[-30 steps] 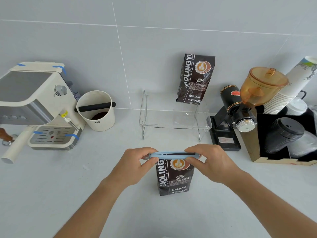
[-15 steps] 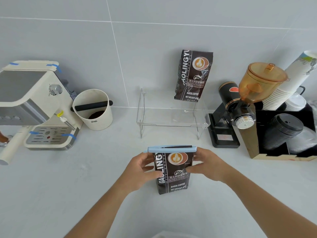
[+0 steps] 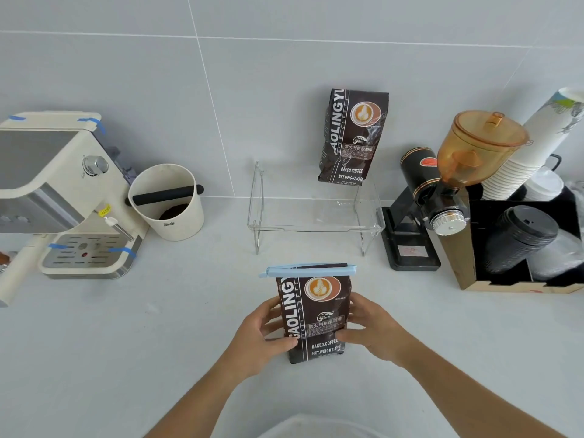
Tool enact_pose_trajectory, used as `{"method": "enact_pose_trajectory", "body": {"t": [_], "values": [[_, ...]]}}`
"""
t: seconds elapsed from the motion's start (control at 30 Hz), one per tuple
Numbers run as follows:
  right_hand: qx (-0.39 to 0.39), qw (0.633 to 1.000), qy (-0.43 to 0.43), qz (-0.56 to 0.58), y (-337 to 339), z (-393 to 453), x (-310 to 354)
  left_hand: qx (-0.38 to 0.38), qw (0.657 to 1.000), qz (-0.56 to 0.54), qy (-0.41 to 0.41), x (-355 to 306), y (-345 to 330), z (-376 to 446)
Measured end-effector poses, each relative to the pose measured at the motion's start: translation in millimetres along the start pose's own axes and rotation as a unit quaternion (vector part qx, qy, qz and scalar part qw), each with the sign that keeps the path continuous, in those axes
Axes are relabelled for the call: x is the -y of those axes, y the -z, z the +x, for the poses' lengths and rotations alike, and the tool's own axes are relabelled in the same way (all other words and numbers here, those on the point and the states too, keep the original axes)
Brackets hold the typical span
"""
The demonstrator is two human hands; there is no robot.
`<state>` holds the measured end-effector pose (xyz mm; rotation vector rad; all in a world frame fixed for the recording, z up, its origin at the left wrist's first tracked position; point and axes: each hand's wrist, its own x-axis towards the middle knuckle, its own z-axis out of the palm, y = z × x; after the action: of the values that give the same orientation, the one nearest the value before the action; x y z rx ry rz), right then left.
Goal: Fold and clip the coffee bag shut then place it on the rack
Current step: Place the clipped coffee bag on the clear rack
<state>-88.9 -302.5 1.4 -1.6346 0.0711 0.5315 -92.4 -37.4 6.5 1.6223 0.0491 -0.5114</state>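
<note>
Brown and glossy, the coffee bag (image 3: 314,317) is being held upright at the six o'clock side of the white counter (image 3: 126,343), its folded top being pinched shut by a pale blue clip (image 3: 308,270) running straight across. The bag is being gripped from both sides: the left hand (image 3: 260,335) at its nine o'clock edge, thumb pressed on the front, and the right hand (image 3: 371,330) at its three o'clock edge, fingers curled around the side. At twelve o'clock from the bag, well apart, the clear rack (image 3: 316,213) is standing against the tiled wall, with a second coffee bag (image 3: 352,137) leaning upright on its back right part.
</note>
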Motion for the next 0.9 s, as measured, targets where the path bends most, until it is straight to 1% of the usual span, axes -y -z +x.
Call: {"method": "enact_pose_trajectory", "body": {"t": [0.1, 0.23, 0.4, 0.67, 0.9], "values": [[-0.019, 0.999, 0.028, -0.02, -5.5, -3.5, -2.7, -0.009, 1.0, -0.001, 0.0, 0.8, -2.4, -1.0], [-0.026, 0.997, 0.045, -0.051, -9.2, -5.5, 1.0, -0.015, 1.0, -0.013, -0.001, -2.8, -3.7, -3.1], [-0.045, 0.995, 0.067, -0.05, -11.1, -2.8, 24.0, -0.04, 0.998, -0.035, -0.036, -21.9, 3.1, 1.6], [-0.068, 0.988, 0.119, -0.075, -11.4, 7.2, 92.1, -0.05, 0.99, -0.071, -0.108, -79.8, 21.7, 11.4], [-0.082, 0.98, 0.16, -0.085, -7.5, 15.7, 155.9, -0.039, 0.982, -0.054, -0.176, -136.2, 37.1, 24.2]]}}
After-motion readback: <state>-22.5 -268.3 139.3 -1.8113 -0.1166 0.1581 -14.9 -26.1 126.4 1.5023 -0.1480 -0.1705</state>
